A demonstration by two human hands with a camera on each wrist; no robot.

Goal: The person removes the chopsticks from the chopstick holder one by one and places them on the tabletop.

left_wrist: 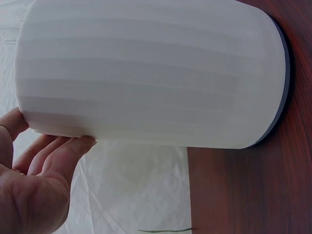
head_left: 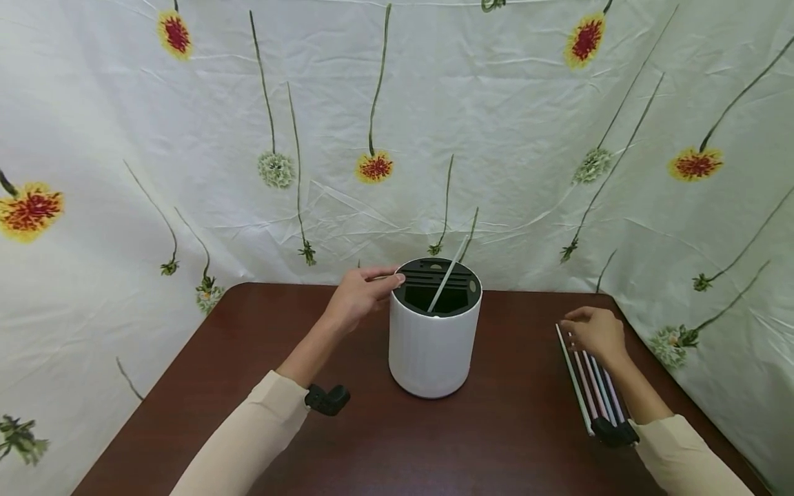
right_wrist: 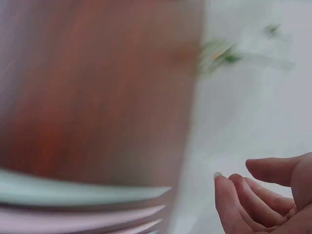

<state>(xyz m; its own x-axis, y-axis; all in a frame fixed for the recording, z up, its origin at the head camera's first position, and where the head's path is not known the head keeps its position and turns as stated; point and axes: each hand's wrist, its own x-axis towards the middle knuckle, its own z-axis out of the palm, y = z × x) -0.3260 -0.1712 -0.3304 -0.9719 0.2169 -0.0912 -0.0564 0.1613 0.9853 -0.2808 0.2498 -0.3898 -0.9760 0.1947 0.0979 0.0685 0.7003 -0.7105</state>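
Observation:
A white cylindrical desk organizer point(head_left: 434, 351) with a black slotted top stands upright mid-table. One slim pale stick point(head_left: 448, 274) leans in its large front compartment. My left hand point(head_left: 362, 297) holds the organizer's upper left side, thumb at the rim and fingertips against the wall, as the left wrist view also shows. On the right, my right hand point(head_left: 597, 335) hovers over the far ends of several slim pastel sticks point(head_left: 575, 382) lying side by side. Its thumb and loosely bent fingers point(right_wrist: 261, 204) are apart, with nothing between them in the right wrist view.
The dark reddish-brown table point(head_left: 372, 448) reaches back to a white flower-printed cloth point(head_left: 434, 103) hanging behind and at both sides. A black wrist device point(head_left: 327, 399) sits on my left wrist, another point(head_left: 614, 432) on my right, close above the sticks' near ends.

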